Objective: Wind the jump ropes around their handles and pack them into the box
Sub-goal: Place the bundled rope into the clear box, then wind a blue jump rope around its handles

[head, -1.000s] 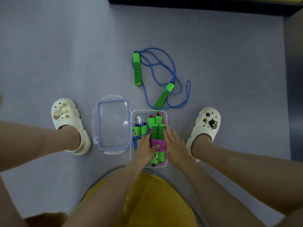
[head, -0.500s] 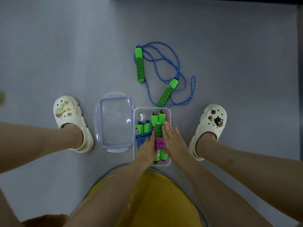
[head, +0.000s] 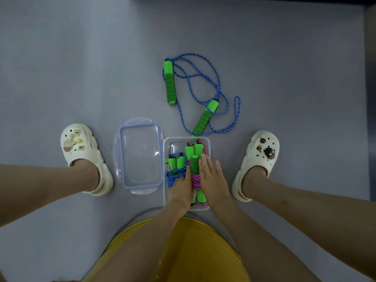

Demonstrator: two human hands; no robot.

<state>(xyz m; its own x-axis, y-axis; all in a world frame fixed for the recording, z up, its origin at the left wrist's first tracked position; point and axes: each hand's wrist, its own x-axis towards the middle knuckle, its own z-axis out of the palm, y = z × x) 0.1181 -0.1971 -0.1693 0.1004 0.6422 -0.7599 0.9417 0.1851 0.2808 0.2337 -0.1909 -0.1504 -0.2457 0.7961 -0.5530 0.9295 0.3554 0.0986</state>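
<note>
A clear plastic box (head: 168, 143) stands on the floor between my feet. Inside lie wound jump ropes with green foam handles: a pink-corded bundle (head: 195, 176) on top at the right, another pink one (head: 198, 148) behind it, and a blue-corded bundle (head: 175, 165) at the left. My left hand (head: 181, 189) rests on the bundles from the left, fingers against the pink cord. My right hand (head: 211, 180) lies flat with straight fingers on the right side of the pink bundle. A loose blue jump rope (head: 190, 92) with two green handles sprawls on the floor beyond the box.
The box's clear lid (head: 140, 155) with a pale purple rim lies flat just left of the box. My feet in cream clogs stand at the left (head: 81, 151) and the right (head: 258, 157). I sit on a yellow stool (head: 183, 251). Grey floor all around.
Both hands have stayed on the pink bundle in the box, shifting slightly. The view has tilted, so everything sits a little lower in the frame.
</note>
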